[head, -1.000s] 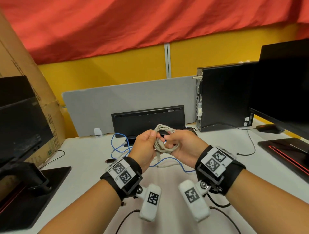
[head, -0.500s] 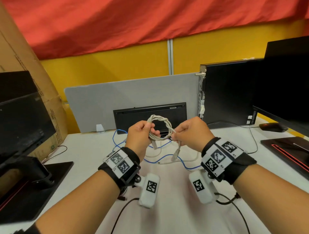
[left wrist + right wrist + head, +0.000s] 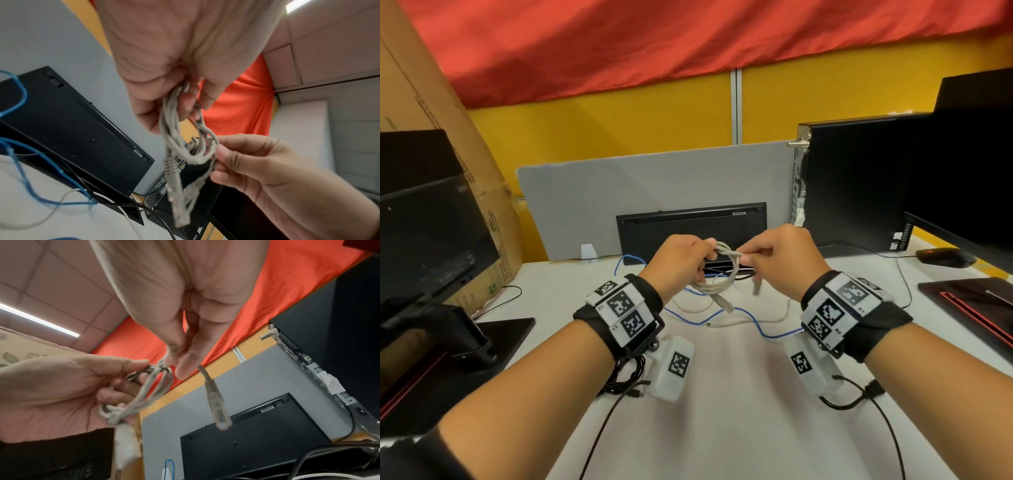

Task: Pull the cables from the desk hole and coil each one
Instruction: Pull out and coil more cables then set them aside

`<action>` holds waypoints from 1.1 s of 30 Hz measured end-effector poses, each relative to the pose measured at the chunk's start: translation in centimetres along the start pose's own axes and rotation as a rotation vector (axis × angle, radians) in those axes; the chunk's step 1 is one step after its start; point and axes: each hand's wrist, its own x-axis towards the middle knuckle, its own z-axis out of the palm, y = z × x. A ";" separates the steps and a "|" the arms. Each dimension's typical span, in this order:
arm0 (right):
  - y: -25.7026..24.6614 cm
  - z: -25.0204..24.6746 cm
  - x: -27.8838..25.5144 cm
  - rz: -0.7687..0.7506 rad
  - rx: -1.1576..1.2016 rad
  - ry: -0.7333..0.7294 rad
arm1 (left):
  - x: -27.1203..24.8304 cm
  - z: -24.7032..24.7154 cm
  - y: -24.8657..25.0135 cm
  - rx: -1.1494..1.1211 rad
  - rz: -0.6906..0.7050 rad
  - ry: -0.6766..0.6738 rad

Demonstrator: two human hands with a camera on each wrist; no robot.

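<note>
A grey network cable (image 3: pixel 726 274) hangs coiled in small loops above the white desk (image 3: pixel 739 411). My left hand (image 3: pixel 685 260) grips the coil (image 3: pixel 174 123) on its left side. My right hand (image 3: pixel 774 257) pinches the cable's tail (image 3: pixel 202 369) at the coil's top right, and its plug (image 3: pixel 218 408) dangles below the fingers. The other plug (image 3: pixel 176 191) hangs from the coil. A blue cable (image 3: pixel 756 325) and a white cable (image 3: pixel 750 320) lie loose on the desk beneath, running back to the desk hole (image 3: pixel 722 265) by the black box.
A black box (image 3: pixel 691 226) stands against a grey partition (image 3: pixel 654 192) behind the hands. A computer tower (image 3: pixel 859 185) and monitor (image 3: pixel 969 164) stand right, with a mouse (image 3: pixel 945 257). A monitor (image 3: pixel 424 219) and cardboard box (image 3: pixel 448 137) stand left. Black wrist-camera leads (image 3: pixel 887 421) trail over the near desk.
Both hands rose a little and moved apart. The right hand has drawn the cable's tail through and round the coil, so the loops now sit bound and one plug hangs from its fingers.
</note>
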 end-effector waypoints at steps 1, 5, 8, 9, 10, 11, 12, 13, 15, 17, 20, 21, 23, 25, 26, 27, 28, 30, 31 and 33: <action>0.1 0.0 0.0 -0.020 -0.011 0.007 | -0.1 0.0 -0.2 0.006 0.018 0.005; 0.6 0.0 0.4 -0.035 -0.121 0.018 | -0.3 0.4 -0.9 -0.196 -0.006 -0.034; 1.2 0.7 0.2 0.052 -0.041 0.077 | -0.6 1.0 -1.0 -0.357 -0.048 -0.037; 1.4 1.0 0.0 0.089 0.059 0.115 | -0.7 1.3 -1.1 -0.393 -0.045 -0.040; 1.5 1.3 -0.2 0.144 0.180 0.139 | -0.8 1.6 -1.2 -0.420 -0.038 -0.044; 1.5 1.7 -0.4 0.217 0.313 0.151 | -0.8 1.8 -1.3 -0.435 -0.029 -0.046; 1.5 2.0 -0.6 0.290 0.447 0.156 | -0.8 2.1 -1.5 -0.441 -0.019 -0.043; 1.4 2.2 -0.6 0.346 0.566 0.160 | -0.8 2.3 -1.6 -0.442 -0.010 -0.036; 1.1 2.4 -0.6 0.418 0.732 0.159 | -0.8 2.7 -1.8 -0.448 0.001 -0.014; 0.8 2.3 -0.6 0.491 0.915 0.130 | -0.7 2.9 -1.9 -0.467 0.014 0.012; 0.0 2.4 -0.9 0.569 1.179 0.088 | -0.6 3.2 -2.2 -0.467 0.040 0.043; -0.2 2.5 -1.0 0.553 1.161 0.066 | -0.5 3.3 -2.2 -0.452 0.048 0.040; -0.6 2.8 -1.4 0.471 1.003 0.031 | -0.5 3.6 -2.3 -0.411 0.065 0.016; -0.4 2.9 -1.4 0.451 0.887 0.077 | -0.4 3.6 -2.4 -0.353 0.071 -0.010; -0.1 3.0 -1.3 0.464 0.852 0.109 | -0.4 3.6 -2.5 -0.315 0.072 -0.023; 0.1 3.0 -1.2 0.476 0.834 0.132 | -0.3 3.5 -2.5 -0.277 0.075 -0.036; 0.2 3.0 -1.2 0.484 0.827 0.145 | -0.3 3.4 -2.5 -0.245 0.079 -0.045; 0.4 3.1 -1.2 0.483 0.806 0.146 | -0.2 3.1 -2.6 -0.206 0.079 -0.046; 0.5 3.2 -1.2 0.473 0.783 0.141 | -0.1 2.9 -2.6 -0.193 0.073 -0.040; 0.4 3.2 -1.4 0.440 0.729 0.135 | 0.1 2.5 -2.9 -0.167 0.059 -0.018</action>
